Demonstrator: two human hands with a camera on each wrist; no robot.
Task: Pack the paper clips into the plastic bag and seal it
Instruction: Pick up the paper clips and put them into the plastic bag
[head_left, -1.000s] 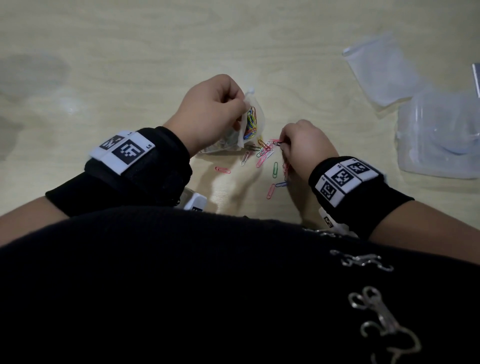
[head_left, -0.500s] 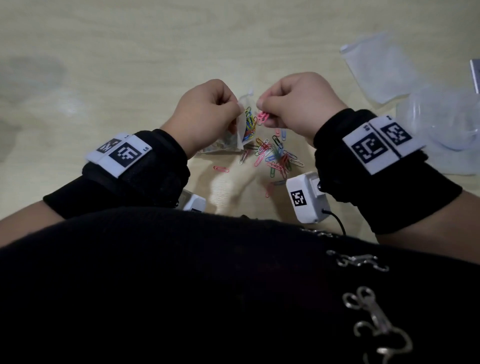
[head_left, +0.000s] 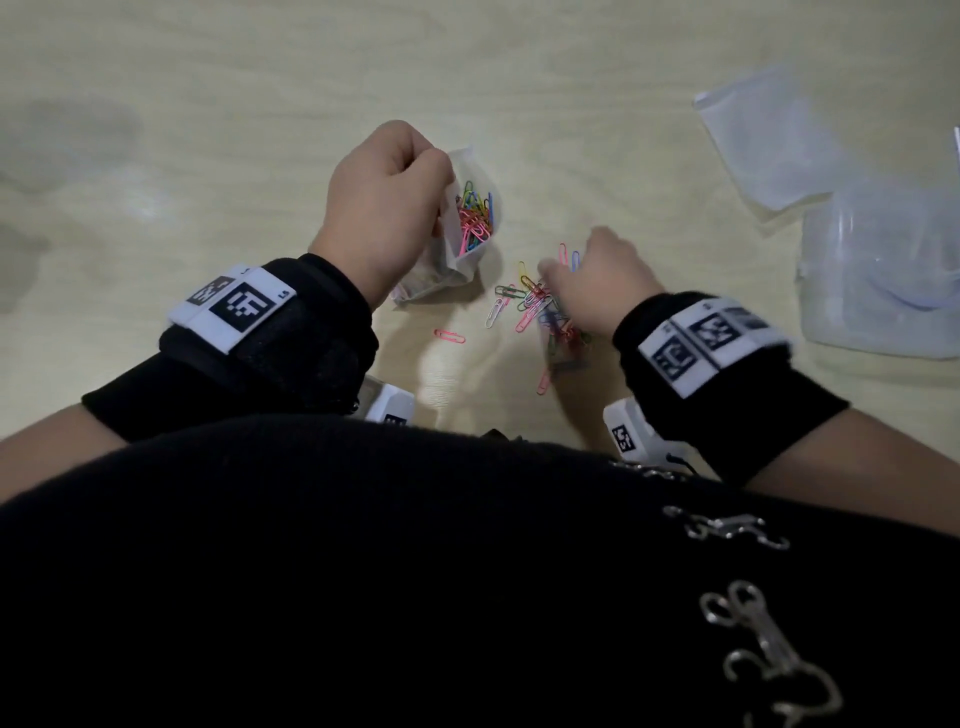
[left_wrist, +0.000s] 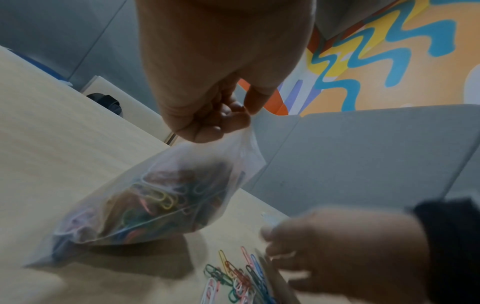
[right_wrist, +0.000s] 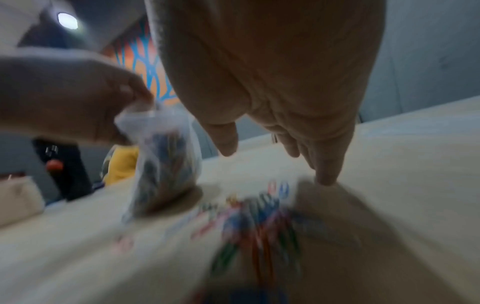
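Note:
My left hand (head_left: 384, 208) pinches the rim of a small clear plastic bag (head_left: 467, 228) and holds its mouth up; the bag's bottom rests on the wooden table. Several coloured paper clips (head_left: 474, 218) lie inside it. The left wrist view shows the bag (left_wrist: 145, 201) hanging from my curled fingers (left_wrist: 223, 117). A loose pile of coloured paper clips (head_left: 540, 306) lies on the table to its right. My right hand (head_left: 592, 280) hovers low over that pile, blurred, with fingers (right_wrist: 324, 164) straight and pointing down, holding nothing. One pink clip (head_left: 449, 336) lies apart.
An empty clear bag (head_left: 769, 135) lies at the far right, with a clear plastic container (head_left: 883, 280) just below it. The wooden table (head_left: 208, 130) stretches to the left and back. My black top fills the lower part of the head view.
My right hand dropped the clips it pinched into the bag and has come back down to the loose pile. The left hand has kept its hold on the bag.

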